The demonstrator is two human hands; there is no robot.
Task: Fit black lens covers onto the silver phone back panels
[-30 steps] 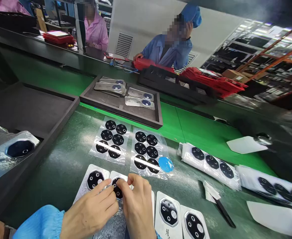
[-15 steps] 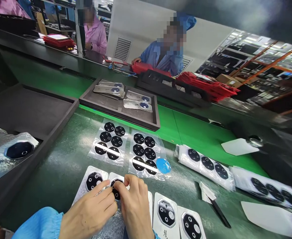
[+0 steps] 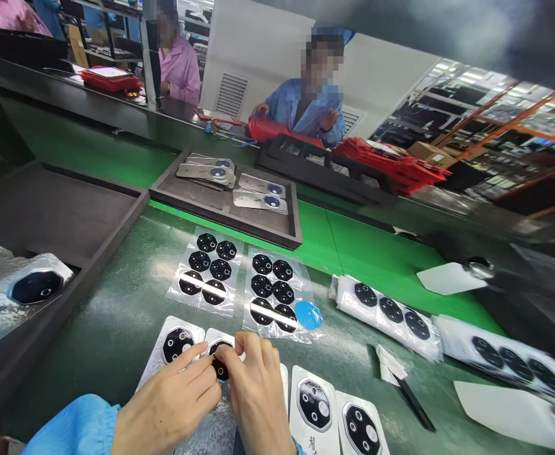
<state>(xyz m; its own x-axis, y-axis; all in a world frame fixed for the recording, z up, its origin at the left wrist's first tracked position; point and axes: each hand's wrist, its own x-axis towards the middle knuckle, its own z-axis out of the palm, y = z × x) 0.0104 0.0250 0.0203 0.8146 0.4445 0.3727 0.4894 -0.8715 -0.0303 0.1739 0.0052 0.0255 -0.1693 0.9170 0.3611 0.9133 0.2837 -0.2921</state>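
Both of my hands meet over a silvery phone back cover (image 3: 213, 430) lying on the green mat. My left hand (image 3: 168, 407) rests on the cover with its fingers curled, the fingertips at the black octagonal camera lens piece (image 3: 219, 361). My right hand (image 3: 258, 392) pinches at that same lens piece from the right. More covers with black camera rings lie alongside: one to the left (image 3: 177, 344) and two to the right (image 3: 312, 404) (image 3: 360, 430).
Two clear sheets of black lens stickers (image 3: 209, 272) (image 3: 277, 294) lie ahead, with a blue round tab (image 3: 308, 315). Bagged sticker strips (image 3: 388, 309) and black tweezers (image 3: 412, 401) sit right. A dark tray (image 3: 277, 235) holds covers. Another tray (image 3: 92, 246) stands left. Two people work across the belt.
My hands stay on the lens piece, the fingers shifting only slightly. The view has drifted a little. The person in blue opposite has lowered a hand from the head.
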